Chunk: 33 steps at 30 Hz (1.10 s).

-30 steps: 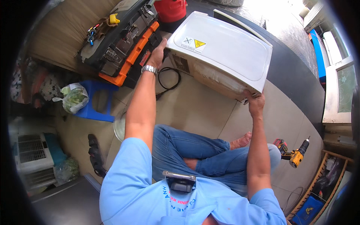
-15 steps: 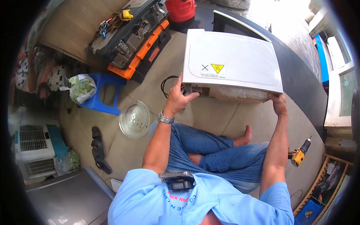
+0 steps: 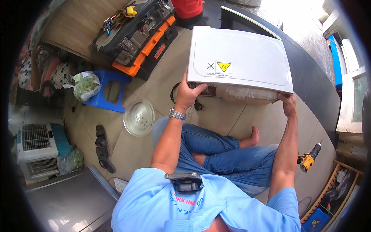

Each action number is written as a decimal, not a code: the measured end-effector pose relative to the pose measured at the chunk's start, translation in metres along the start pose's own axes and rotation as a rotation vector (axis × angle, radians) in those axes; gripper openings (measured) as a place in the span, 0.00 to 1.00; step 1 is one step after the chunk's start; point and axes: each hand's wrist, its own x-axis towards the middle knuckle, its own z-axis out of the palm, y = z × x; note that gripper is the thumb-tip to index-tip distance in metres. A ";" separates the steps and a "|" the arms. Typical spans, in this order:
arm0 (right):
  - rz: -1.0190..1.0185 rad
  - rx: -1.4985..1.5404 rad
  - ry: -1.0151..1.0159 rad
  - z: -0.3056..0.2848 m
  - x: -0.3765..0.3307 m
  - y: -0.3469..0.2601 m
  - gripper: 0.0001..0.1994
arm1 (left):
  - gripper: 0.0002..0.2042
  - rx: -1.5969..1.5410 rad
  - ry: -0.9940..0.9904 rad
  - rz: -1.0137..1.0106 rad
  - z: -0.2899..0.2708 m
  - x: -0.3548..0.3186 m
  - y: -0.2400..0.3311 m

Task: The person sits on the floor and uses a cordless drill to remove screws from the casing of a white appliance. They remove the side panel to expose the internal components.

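Observation:
A white microwave oven casing [image 3: 247,50] with a yellow triangular warning label stands on the floor in front of me. My left hand [image 3: 188,96], below a metal wristwatch, grips its near left edge, with the thumb along the lower rim. At the near right corner, my right hand [image 3: 288,104] has its fingers curled onto the edge. Under the rim a dusty inner wall [image 3: 249,94] shows. Beside my left hand lies a black power plug [image 3: 198,106] with its cord, partly hidden by the hand.
A round glass turntable plate [image 3: 139,118] lies left of my knee. A yellow cordless drill [image 3: 309,159] is by my right knee. Farther left are a blue stool [image 3: 110,91] with a bag of greens, and a black-orange toolbox [image 3: 145,42]. A dark-paned oven door [image 3: 247,22] lies behind the casing.
The casing's near edge has risen slightly and tilted away, with both hands still on it. My left thumb has come up to the rim, and the plug now shows below that hand.

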 end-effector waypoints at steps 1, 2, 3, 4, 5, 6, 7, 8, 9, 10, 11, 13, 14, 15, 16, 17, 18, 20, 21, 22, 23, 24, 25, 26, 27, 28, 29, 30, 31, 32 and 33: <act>0.000 0.011 0.001 0.001 0.000 -0.001 0.20 | 0.42 0.043 0.049 0.010 0.004 -0.001 0.002; 0.000 0.016 0.013 0.001 0.000 -0.002 0.20 | 0.41 0.087 0.098 0.020 0.007 -0.002 0.004; 0.000 0.021 0.024 0.003 -0.001 -0.003 0.20 | 0.41 0.131 0.147 0.029 0.010 -0.003 0.007; 0.003 0.027 0.039 0.005 -0.004 -0.005 0.20 | 0.39 0.162 0.185 0.030 0.014 -0.005 0.009; -0.013 0.003 0.061 0.007 -0.006 -0.007 0.20 | 0.38 0.193 0.222 0.031 0.017 -0.006 0.011; -0.029 -0.021 0.084 0.009 -0.006 -0.011 0.20 | 0.37 0.225 0.259 0.032 0.018 -0.006 0.013; -0.040 -0.048 0.110 0.009 -0.011 -0.013 0.20 | 0.36 0.266 0.287 0.027 0.019 -0.008 0.013; -0.051 -0.041 0.124 0.010 -0.012 -0.014 0.20 | 0.36 0.308 0.315 0.022 0.020 -0.009 0.014; -0.063 -0.034 0.138 0.011 -0.010 -0.016 0.19 | 0.35 0.350 0.341 0.017 0.022 -0.009 0.014; -0.075 -0.027 0.152 0.013 -0.009 -0.017 0.19 | 0.34 0.343 0.354 0.018 0.023 -0.010 0.017; -0.088 -0.027 0.197 0.015 -0.010 -0.018 0.18 | 0.34 0.335 0.367 0.019 0.024 -0.010 0.020; -0.099 -0.127 0.219 0.015 -0.014 -0.018 0.17 | 0.34 0.387 0.413 0.044 0.026 -0.011 0.020; -0.103 -0.178 0.228 0.014 -0.015 -0.018 0.17 | 0.34 0.352 0.415 0.021 0.026 -0.013 0.019; -0.092 -0.190 0.184 0.008 -0.013 -0.016 0.19 | 0.34 0.317 0.416 -0.003 0.026 -0.015 0.018; -0.110 -0.201 0.183 0.006 -0.014 -0.015 0.19 | 0.34 0.283 0.421 -0.028 0.024 -0.017 0.017; -0.128 -0.212 0.182 0.004 -0.015 -0.016 0.18 | 0.34 0.350 0.428 0.005 0.023 -0.023 0.016; -0.146 -0.223 0.180 0.002 -0.015 -0.014 0.18 | 0.34 0.340 0.413 -0.010 0.024 -0.028 0.014; -0.097 -0.248 0.156 -0.021 -0.011 -0.005 0.19 | 0.33 0.318 0.385 -0.048 0.026 -0.040 0.023; -0.093 -0.251 0.149 -0.033 -0.010 -0.002 0.19 | 0.31 0.268 0.326 -0.057 0.023 -0.048 0.029; -0.097 -0.252 0.136 -0.040 -0.007 -0.003 0.19 | 0.30 0.219 0.276 -0.063 0.017 -0.057 0.039; -0.068 -0.282 0.140 -0.044 -0.005 -0.006 0.21 | 0.28 0.171 0.234 -0.063 0.010 -0.061 0.043; -0.041 -0.313 0.144 -0.048 -0.008 -0.008 0.22 | 0.26 -0.042 0.189 -0.168 0.000 -0.062 0.034; -0.076 -0.384 0.081 -0.039 -0.011 -0.018 0.24 | 0.24 -0.252 0.162 -0.262 -0.018 -0.062 0.021; -0.083 -0.484 0.078 -0.046 -0.015 -0.023 0.25 | 0.22 -0.485 0.115 -0.349 -0.029 -0.059 0.010; -0.111 -0.542 0.123 -0.058 -0.015 -0.014 0.26 | 0.19 -0.586 0.186 -0.440 -0.034 -0.048 0.011; -0.119 -0.545 0.109 -0.045 -0.019 -0.021 0.25 | 0.19 -0.630 0.305 -0.452 -0.039 -0.037 -0.003; -0.081 -0.431 0.079 -0.042 -0.019 -0.023 0.25 | 0.19 -0.682 0.421 -0.457 -0.039 -0.021 -0.025; -0.078 -0.604 0.071 -0.031 -0.018 -0.034 0.26 | 0.17 -0.734 0.416 -0.494 -0.043 -0.009 -0.065; -0.054 -0.583 0.036 -0.019 -0.015 -0.038 0.27 | 0.20 -0.616 0.369 -0.513 -0.041 -0.002 -0.125; -0.080 -0.539 0.009 -0.017 -0.018 -0.040 0.28 | 0.22 -0.307 0.277 -0.562 -0.015 0.006 -0.145; -0.100 -0.495 -0.011 -0.020 -0.023 -0.036 0.28 | 0.25 0.001 0.171 -0.608 0.005 0.013 -0.154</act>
